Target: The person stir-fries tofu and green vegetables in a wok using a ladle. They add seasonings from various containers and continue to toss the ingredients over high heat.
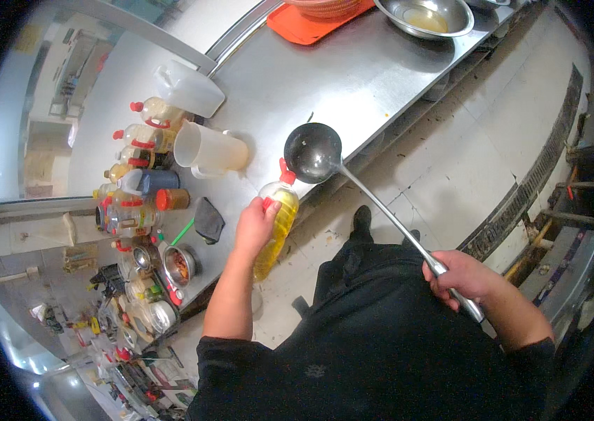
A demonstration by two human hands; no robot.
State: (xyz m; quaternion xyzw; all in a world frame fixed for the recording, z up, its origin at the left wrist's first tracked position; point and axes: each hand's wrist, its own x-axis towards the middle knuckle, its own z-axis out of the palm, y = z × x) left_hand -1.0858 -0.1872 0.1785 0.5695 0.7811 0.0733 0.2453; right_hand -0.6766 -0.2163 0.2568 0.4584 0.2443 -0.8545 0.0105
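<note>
My left hand grips a clear plastic bottle of yellow cooking oil by its red handle. The bottle's red cap, flipped up, is at the near rim of a dark ladle bowl. My right hand holds the long steel ladle handle near its end. Over the edge of the steel counter, the ladle bowl faces up, with small pale specks inside; whether it holds oil I cannot tell. A translucent plastic jug with tan liquid stands left of the ladle.
Several red-capped bottles and a red-lidded jar line the wall side. A metal bowl of food sits near the counter's left end. Farther along are an orange tray and a steel basin. A floor drain grate runs at right.
</note>
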